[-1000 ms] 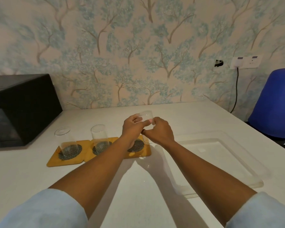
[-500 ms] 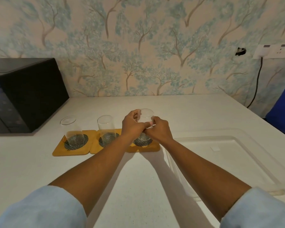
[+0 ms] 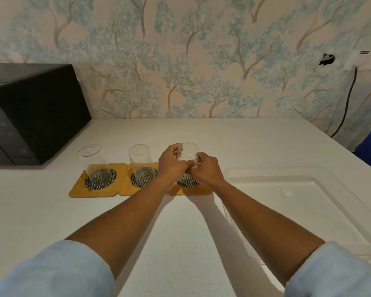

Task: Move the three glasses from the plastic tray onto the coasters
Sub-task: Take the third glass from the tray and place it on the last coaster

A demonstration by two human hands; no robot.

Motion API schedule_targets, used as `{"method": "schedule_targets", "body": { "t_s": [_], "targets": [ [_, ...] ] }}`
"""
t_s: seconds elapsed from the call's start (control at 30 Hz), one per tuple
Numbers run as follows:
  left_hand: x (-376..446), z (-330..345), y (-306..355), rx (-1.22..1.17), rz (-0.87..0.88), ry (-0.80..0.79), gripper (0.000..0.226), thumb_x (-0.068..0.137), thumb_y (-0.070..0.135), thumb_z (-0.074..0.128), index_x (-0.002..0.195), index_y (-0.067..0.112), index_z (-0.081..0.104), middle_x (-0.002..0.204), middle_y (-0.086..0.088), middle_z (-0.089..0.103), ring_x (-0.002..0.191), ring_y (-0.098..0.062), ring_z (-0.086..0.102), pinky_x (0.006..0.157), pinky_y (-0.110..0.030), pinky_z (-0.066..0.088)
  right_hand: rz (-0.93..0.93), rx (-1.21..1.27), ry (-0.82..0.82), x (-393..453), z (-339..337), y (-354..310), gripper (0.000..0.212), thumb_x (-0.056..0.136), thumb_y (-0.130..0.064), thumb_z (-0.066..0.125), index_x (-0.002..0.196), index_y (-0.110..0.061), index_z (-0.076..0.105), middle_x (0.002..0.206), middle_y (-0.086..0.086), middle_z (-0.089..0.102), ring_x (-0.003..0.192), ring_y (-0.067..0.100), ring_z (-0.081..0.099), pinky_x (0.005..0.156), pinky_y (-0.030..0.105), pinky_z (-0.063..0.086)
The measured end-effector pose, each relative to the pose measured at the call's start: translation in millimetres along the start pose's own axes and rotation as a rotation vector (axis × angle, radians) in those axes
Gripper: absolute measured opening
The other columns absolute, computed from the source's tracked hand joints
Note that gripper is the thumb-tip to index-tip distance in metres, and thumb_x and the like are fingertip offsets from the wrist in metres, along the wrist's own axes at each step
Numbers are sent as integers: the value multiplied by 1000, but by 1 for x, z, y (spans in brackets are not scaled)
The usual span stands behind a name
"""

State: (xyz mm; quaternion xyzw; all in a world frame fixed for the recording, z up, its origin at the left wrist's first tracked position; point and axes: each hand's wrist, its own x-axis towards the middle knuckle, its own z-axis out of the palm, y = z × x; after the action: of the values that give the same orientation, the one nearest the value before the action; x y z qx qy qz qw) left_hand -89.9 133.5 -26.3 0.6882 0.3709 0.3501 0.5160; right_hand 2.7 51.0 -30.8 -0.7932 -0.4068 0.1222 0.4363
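A black microwave (image 3: 30, 112) stands at the far left of the white desk (image 3: 180, 232), close against the wallpapered wall; bare desk runs in front of it and all along the near edge between the two sleeved forearms. Just right of the microwave, three wooden coasters sit side by side in a row, edges touching. The left coaster (image 3: 92, 183) carries the left glass (image 3: 95, 163), upright and with nothing visible inside; the middle coaster (image 3: 137, 181) carries the middle glass (image 3: 141, 162), likewise upright. Over the right coaster (image 3: 189, 186) the left hand (image 3: 172, 166) and right hand (image 3: 206, 170) are both clamped around the third glass (image 3: 189, 154), thumbs meeting across its front. Compared with a second ago, this glass has come down from a tilted hold above the coaster to an upright pose low over the dark mesh circle; whether its base touches the coaster is hidden by the hands. To the right, just beside the coasters, the clear plastic tray (image 3: 308, 174) lies flat with only a small pale scrap in it, its far right corner near the desk's edge. Open desk stretches behind the glasses to the wall.
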Motion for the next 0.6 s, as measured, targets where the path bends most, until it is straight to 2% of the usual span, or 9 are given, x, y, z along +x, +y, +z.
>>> {"method": "schedule_targets", "body": {
  "t_s": [0.1,0.27,0.4,0.5,0.6],
  "targets": [
    [1,-1,-6,-1,-10,-2,83,62,17,92,135,17,53,130,-1,61,119,-17,57,99,-32,50,2,3,-7,-1,3,2,52,69,-28,78,112,-5,62,103,11,71,89,27,67,65,30,53],
    [4,-1,-12,-6,-11,-4,85,60,22,93,135,20,53,130,2,61,118,-15,57,99,-31,50,-3,7,-8,-1,6,4,54,70,-29,78,116,-6,60,107,10,71,89,24,66,61,22,46],
    [4,-1,-15,15,-4,-11,87,60,27,93,137,20,52,134,0,60,122,-16,57,102,-33,50,-6,-19,-16,-1,6,2,57,72,-25,78,121,-4,57,112,13,69,96,28,65,67,27,49],
    [2,-2,-16,43,-9,-19,91,62,28,92,141,17,49,141,-3,58,126,-17,54,104,-33,48,1,-33,-20,-1,4,0,54,70,-25,78,115,-4,57,110,12,67,91,26,63,66,30,50],
    [-1,-5,-18,59,-20,-24,97,66,34,89,148,15,41,149,-5,51,135,-19,48,111,-38,42,-8,-50,13,-4,3,1,49,71,-31,77,106,-6,56,103,10,65,85,24,58,59,28,45]
  ]
}}
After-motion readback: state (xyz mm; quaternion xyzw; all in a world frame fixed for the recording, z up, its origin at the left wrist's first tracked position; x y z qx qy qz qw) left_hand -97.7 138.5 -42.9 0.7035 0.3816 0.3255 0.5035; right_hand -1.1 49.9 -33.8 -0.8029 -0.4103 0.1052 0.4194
